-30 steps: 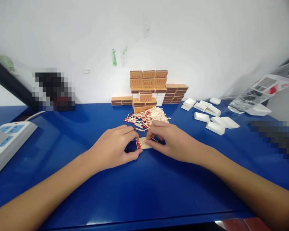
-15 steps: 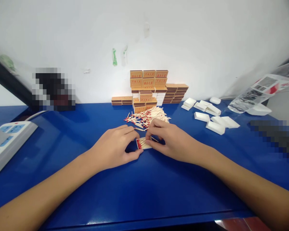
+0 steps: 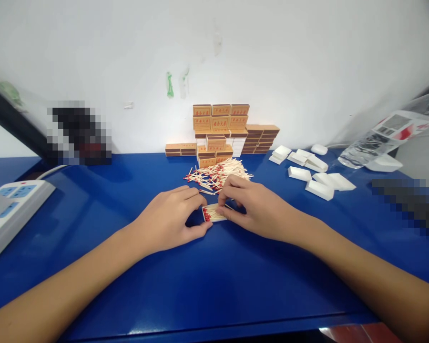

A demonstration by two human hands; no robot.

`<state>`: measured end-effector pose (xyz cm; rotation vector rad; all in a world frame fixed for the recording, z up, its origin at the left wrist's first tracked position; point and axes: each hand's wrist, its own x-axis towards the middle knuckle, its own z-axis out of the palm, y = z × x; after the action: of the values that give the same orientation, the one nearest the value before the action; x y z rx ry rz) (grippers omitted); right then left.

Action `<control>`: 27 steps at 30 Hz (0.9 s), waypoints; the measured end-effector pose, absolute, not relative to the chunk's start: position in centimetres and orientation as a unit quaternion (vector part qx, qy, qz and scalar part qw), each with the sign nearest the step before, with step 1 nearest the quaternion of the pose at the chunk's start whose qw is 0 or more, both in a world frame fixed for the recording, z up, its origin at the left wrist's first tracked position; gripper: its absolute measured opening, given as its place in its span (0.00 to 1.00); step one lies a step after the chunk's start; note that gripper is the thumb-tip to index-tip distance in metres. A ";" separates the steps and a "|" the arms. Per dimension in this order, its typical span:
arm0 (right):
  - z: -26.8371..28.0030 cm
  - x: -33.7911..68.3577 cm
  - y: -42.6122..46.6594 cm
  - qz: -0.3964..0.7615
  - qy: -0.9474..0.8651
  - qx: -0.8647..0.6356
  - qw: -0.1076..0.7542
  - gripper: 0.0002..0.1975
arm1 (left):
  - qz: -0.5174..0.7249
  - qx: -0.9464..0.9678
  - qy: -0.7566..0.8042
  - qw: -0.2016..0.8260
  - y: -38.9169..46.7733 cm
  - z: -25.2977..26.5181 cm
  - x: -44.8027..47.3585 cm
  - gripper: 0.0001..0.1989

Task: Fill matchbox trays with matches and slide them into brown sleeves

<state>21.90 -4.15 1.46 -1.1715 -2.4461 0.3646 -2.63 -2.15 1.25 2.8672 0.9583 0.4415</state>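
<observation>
A small white matchbox tray [image 3: 219,220] lies on the blue table, with matches [image 3: 210,213] packed in it, red heads to the left. My left hand [image 3: 173,216] grips the tray's left end between thumb and forefinger. Over the tray's right part, my right hand [image 3: 252,205] has its thumb and fingertips pinched together on the matches, covering much of that end. Just behind both hands is a loose heap of matches [image 3: 232,172], its near side partly hidden by my right hand.
Stacked matchboxes [image 3: 219,123] stand against the wall behind the heap. Several white empty trays [image 3: 320,189] lie to the right, near a plastic bottle [image 3: 368,143] and a white earbud-like case [image 3: 319,149]. A power strip [image 3: 28,205] sits at the left.
My right hand's fingertips have shifted very slightly to the right over the tray, showing a little more of the matches. My left hand and the tray stay in place.
</observation>
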 end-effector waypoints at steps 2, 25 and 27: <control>1.5 21.9 -4.1 0.140 -0.878 -0.411 0.203 0.03 | 0.145 0.938 0.313 0.044 -2.2 1.3 -2.6 0.11; 0.8 21.5 -3.9 0.113 -0.877 -0.415 0.212 0.04 | 0.150 0.939 0.306 0.034 -2.2 1.2 -2.6 0.11; 0.8 21.5 -3.9 0.111 -0.878 -0.416 0.210 0.05 | 0.149 0.940 0.305 0.032 -2.1 1.2 -2.6 0.11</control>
<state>21.54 -3.92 0.77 -1.1553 -2.4411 0.3092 -2.59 -2.14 1.24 2.8954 0.9396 0.4581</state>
